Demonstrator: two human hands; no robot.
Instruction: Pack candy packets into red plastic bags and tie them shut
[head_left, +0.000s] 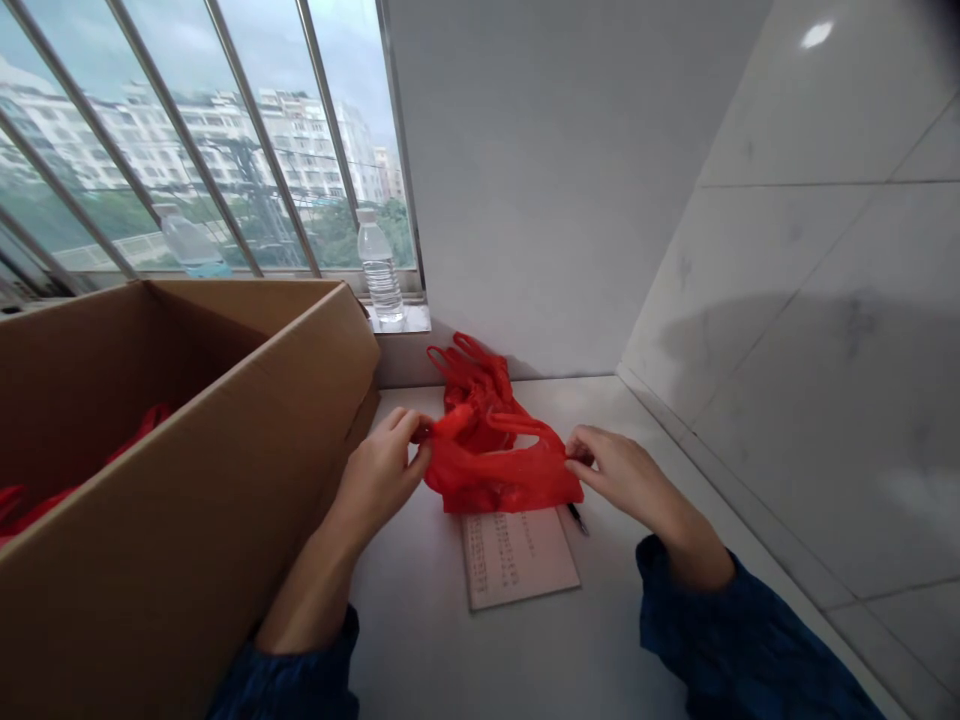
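One cardboard box [187,500] along left edge of surface [420,620]. Left hand [382,470]: thumb and forefinger pinched on left end of red plastic bag [510,485]. Bunched red plastic [480,370] behind, at surface's far edge. Bag location: spread between hands, over far edge of notebook [521,565]. Probable handling: light, limp, slippery, easily torn; best gripped at mouth rim or handles. Pen [577,518] beside notebook. Right hand [622,475]: thumb and fingers pinched on bag's right end.

A white tabletop [420,640] carries a handwritten notebook [525,565], dark pen [577,520] and red bag [480,372]
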